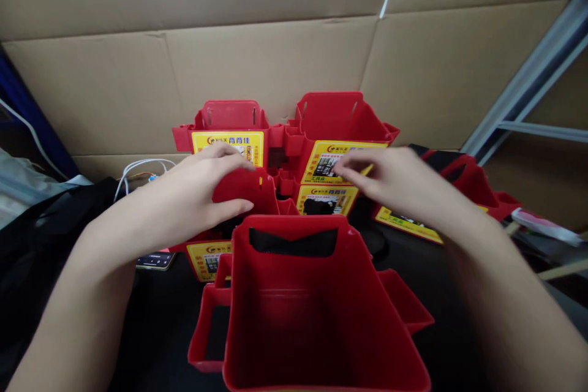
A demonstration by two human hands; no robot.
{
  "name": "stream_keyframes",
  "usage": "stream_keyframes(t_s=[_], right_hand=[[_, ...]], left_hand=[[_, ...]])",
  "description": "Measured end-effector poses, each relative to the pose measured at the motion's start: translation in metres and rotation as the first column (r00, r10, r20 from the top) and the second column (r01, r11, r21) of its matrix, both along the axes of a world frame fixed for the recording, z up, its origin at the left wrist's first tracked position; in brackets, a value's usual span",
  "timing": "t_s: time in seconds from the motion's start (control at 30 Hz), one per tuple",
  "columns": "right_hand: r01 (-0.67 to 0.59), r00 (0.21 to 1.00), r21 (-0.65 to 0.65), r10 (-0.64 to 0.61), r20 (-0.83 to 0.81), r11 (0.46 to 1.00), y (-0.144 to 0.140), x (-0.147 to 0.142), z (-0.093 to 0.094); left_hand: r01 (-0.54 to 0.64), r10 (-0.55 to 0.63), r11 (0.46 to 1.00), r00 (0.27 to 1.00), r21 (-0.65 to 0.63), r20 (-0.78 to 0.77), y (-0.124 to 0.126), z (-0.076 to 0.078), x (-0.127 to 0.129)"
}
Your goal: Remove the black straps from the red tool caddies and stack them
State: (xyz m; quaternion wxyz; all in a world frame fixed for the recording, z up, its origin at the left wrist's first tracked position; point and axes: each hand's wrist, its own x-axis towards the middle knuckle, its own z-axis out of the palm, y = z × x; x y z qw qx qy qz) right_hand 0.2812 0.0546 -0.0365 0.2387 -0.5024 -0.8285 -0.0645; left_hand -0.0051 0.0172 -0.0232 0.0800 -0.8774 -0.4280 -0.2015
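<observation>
Cardboard backdrop (pixel 275 61); left hand (pixel 202 187) covers red bin (pixel 248 190), label hidden.

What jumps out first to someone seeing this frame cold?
A large open red bin fills the near centre. Behind it, the left hand rests on another red bin, while the right hand reaches toward yellow-labelled bins stacked against the cardboard wall.

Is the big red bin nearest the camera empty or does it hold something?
Empty as far as visible: the nearest red bin shows only bare red inner walls; its very bottom is out of frame.
</observation>
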Motion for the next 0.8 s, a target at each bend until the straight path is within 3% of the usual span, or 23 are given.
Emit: stream_keyframes(t_s=[0.07,0.13,0.27,0.33,0.37,0.4,0.43,0.5,0.53,0.57,0.6,0.63,0.8], right_hand=[[-0.162,0.983,0.145,0.172,-0.059,0.976,-0.034,-0.021,0.007],[-0.304,0.951,0.108,0.294,0.1,0.946,-0.058,-0.044,0.002],[-0.293,0.882,-0.028,0.281,0.379,0.956,-0.065,-0.071,-0.016],[-0.365,0.839,-0.195,0.412,0.355,0.91,-0.056,-0.069,-0.017],[-0.441,0.798,-0.31,0.526,0.293,0.842,-0.052,-0.063,-0.014],[-0.524,0.734,-0.438,0.648,0.203,0.73,-0.047,-0.055,-0.011],[-0.596,0.648,-0.557,0.756,0.093,0.579,-0.044,-0.046,-0.006],[-0.639,0.514,-0.709,0.851,-0.105,0.299,-0.039,-0.027,0.004],[-0.627,0.5,-0.745,0.851,-0.161,0.227,-0.039,-0.019,0.009],[-0.608,0.519,-0.766,0.834,-0.185,0.209,-0.039,-0.014,0.013],[-0.593,0.56,-0.77,0.808,-0.185,0.236,-0.041,-0.011,0.017],[-0.587,0.609,-0.753,0.775,-0.169,0.297,-0.044,-0.012,0.019],[-0.524,0.837,-0.434,0.536,-0.108,0.732,-0.062,-0.04,0.011]], left_hand=[[0.041,-0.044,0.992,0.999,-0.122,-0.024,0.001,-0.001,0.005],[0.077,-0.103,0.963,0.991,-0.257,-0.087,0.005,-0.004,0.009],[0.072,-0.121,0.936,0.985,-0.344,-0.124,0.009,-0.011,0.016],[0.076,-0.111,0.941,0.99,-0.329,-0.088,0.008,-0.013,0.018],[0.075,-0.101,0.948,0.992,-0.31,-0.071,0.007,-0.014,0.018],[0.069,-0.091,0.955,0.994,-0.287,-0.063,0.006,-0.015,0.018],[0.066,-0.085,0.962,0.994,-0.265,-0.062,0.005,-0.015,0.019],[0.068,-0.09,0.968,0.993,-0.243,-0.081,0.005,-0.016,0.02],[0.07,-0.096,0.967,0.991,-0.245,-0.094,0.005,-0.016,0.021],[0.071,-0.1,0.965,0.989,-0.253,-0.104,0.005,-0.017,0.022],[0.068,-0.1,0.962,0.989,-0.265,-0.109,0.005,-0.017,0.023],[0.062,-0.095,0.959,0.989,-0.275,-0.109,0.004,-0.017,0.025],[0.019,-0.038,0.959,0.997,-0.283,-0.061,0.001,-0.017,0.031]])
